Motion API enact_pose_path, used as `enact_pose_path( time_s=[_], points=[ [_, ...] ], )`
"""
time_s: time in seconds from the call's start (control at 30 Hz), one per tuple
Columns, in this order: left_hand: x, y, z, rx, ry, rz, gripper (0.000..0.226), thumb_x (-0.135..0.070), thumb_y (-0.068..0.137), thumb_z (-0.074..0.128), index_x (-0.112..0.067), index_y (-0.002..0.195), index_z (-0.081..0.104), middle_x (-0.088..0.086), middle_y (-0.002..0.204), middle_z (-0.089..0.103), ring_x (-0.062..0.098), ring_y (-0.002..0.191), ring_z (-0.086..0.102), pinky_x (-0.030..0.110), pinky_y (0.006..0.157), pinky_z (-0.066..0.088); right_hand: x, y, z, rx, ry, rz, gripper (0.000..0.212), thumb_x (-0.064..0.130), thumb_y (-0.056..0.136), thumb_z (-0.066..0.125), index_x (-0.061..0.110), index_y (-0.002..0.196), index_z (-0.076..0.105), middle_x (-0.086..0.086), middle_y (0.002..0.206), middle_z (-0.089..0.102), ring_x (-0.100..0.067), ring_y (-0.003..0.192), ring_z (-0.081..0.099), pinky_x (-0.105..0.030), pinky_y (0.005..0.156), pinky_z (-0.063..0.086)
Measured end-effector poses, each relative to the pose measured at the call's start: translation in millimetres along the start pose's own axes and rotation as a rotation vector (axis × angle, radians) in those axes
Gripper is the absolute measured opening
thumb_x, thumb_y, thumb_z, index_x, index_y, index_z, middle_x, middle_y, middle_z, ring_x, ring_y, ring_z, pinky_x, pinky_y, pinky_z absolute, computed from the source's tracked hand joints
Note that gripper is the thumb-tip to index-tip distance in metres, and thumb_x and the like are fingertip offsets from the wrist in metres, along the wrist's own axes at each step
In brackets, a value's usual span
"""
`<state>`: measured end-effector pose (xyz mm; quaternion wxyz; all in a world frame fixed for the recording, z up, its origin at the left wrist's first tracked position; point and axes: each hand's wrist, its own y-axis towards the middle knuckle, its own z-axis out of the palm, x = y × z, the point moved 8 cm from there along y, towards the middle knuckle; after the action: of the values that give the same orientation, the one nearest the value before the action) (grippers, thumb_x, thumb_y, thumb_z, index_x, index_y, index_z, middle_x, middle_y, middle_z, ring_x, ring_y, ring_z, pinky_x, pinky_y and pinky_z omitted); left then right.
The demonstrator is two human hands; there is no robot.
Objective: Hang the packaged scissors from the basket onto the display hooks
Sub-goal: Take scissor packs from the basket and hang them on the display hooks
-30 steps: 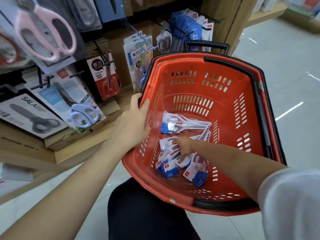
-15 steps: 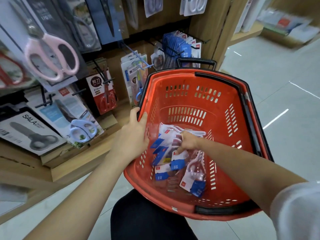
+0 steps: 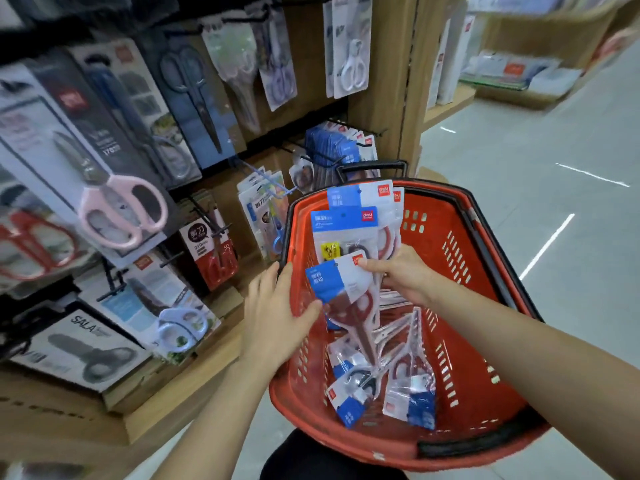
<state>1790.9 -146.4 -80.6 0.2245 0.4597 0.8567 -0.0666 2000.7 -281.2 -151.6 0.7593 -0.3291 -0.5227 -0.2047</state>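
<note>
A red plastic basket [image 3: 460, 271] sits in front of me, tilted toward the shelf. My right hand [image 3: 401, 275] grips a fanned bunch of packaged scissors [image 3: 349, 233] with blue-and-white header cards, lifted above the basket's left side. My left hand [image 3: 277, 313] holds the basket's left rim, fingers curled over the edge and touching the lowest held package. Several more scissor packages [image 3: 381, 386] lie on the basket floor. Black display hooks [image 3: 332, 157] stick out of the wooden shelf just beyond the basket, with matching blue packages [image 3: 332, 140] hanging on them.
The display wall on the left carries many hung scissors: a pink pair [image 3: 114, 209], a red pack [image 3: 214, 251], a pale blue pair [image 3: 173, 327] and a boxed black pair [image 3: 86, 355]. A wooden shelf post [image 3: 391, 81] rises behind the basket. Tiled floor [image 3: 554, 202] stretches to the right.
My right hand has closed on a bunch of packages from the basket floor and raised them upright above the rim. The view has tilted up toward the hooks. My left hand stays on the rim.
</note>
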Motion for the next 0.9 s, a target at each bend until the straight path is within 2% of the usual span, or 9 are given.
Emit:
enact_pose_path(
  time_s=[0.1,0.2,0.3,0.4,0.57,0.67,0.73,0.8,0.9],
  points=[
    [-3,2,-11,-0.056,-0.244,-0.02,0.093,-0.066,0.081,0.065,-0.026,0.16,0.034,-0.006,0.16,0.042,0.015,0.147,0.034,0.043,0.12,0.035,14,-14,14,-0.003,0.085,-0.045,0.055,0.0,0.076,0.083,0.005,0.129,0.068,-0.016,0.124,0.073,-0.034,0.116,0.07,-0.058,0.104,0.051],
    [-28,4,-11,0.04,-0.673,0.003,0.087,-0.022,0.084,0.086,-0.04,0.152,0.035,-0.027,0.144,0.056,-0.001,0.132,0.054,0.025,0.107,0.048,25,-31,31,0.034,0.147,-0.076,0.05,-0.004,0.083,0.075,0.002,0.132,0.064,-0.019,0.127,0.071,-0.036,0.118,0.068,-0.055,0.103,0.053],
    [-38,8,-11,0.045,-0.794,0.015,0.1,0.003,0.073,0.089,-0.023,0.153,0.034,-0.014,0.136,0.061,-0.004,0.118,0.063,0.014,0.093,0.051,31,-43,45,0.067,0.195,-0.092,0.051,0.003,0.082,0.075,0.001,0.132,0.064,-0.021,0.127,0.07,-0.037,0.119,0.068,-0.054,0.103,0.053],
    [-37,9,-19,-0.06,-0.901,-0.014,0.099,0.004,0.065,0.094,-0.016,0.147,0.043,-0.004,0.131,0.066,0.006,0.115,0.068,0.022,0.094,0.056,42,-52,53,0.04,0.196,-0.111,0.052,0.019,0.083,0.076,0.003,0.132,0.065,-0.018,0.125,0.072,-0.036,0.118,0.069,-0.054,0.104,0.053],
    [-23,1,-28,-0.233,-1.014,-0.187,0.093,-0.002,0.065,0.095,-0.017,0.144,0.049,-0.005,0.126,0.07,0.007,0.111,0.07,0.031,0.095,0.057,62,-56,66,-0.003,0.14,-0.167,0.055,0.049,0.094,0.064,0.016,0.138,0.061,-0.008,0.13,0.072,-0.027,0.123,0.067,-0.051,0.109,0.049],
    [-12,-3,-33,-0.258,-1.174,-0.293,0.056,-0.005,0.073,0.091,-0.017,0.123,0.069,0.0,0.109,0.079,0.022,0.105,0.075,0.042,0.093,0.06,72,-58,71,0.017,0.134,-0.19,0.042,0.04,0.102,0.058,0.02,0.139,0.06,-0.007,0.131,0.071,-0.027,0.124,0.066,-0.052,0.11,0.048],
    [-7,-6,-39,-0.263,-1.257,-0.326,0.033,-0.004,0.077,0.087,-0.017,0.106,0.077,0.005,0.102,0.08,0.033,0.103,0.075,0.053,0.097,0.058,78,-63,75,0.049,0.111,-0.173,0.041,0.035,0.097,0.065,0.019,0.135,0.064,-0.009,0.126,0.073,-0.032,0.121,0.067,-0.054,0.108,0.049],
    [1,-9,-46,-0.295,-1.325,-0.353,0.025,-0.007,0.077,0.086,-0.018,0.098,0.08,0.008,0.103,0.08,0.036,0.104,0.074,0.06,0.102,0.053,87,-69,83,0.1,0.047,-0.185,0.045,0.031,0.09,0.071,0.017,0.132,0.066,-0.011,0.124,0.074,-0.034,0.119,0.068,-0.055,0.109,0.048],
    [11,-11,-70,-0.337,-1.372,-0.353,0.017,-0.013,0.083,0.082,-0.026,0.095,0.082,0.006,0.108,0.079,0.033,0.106,0.074,0.06,0.103,0.053,109,-74,101,0.153,-0.075,-0.242,0.036,0.019,0.093,0.072,0.015,0.129,0.068,-0.011,0.123,0.074,-0.032,0.115,0.07,-0.057,0.11,0.047]
  ],
)
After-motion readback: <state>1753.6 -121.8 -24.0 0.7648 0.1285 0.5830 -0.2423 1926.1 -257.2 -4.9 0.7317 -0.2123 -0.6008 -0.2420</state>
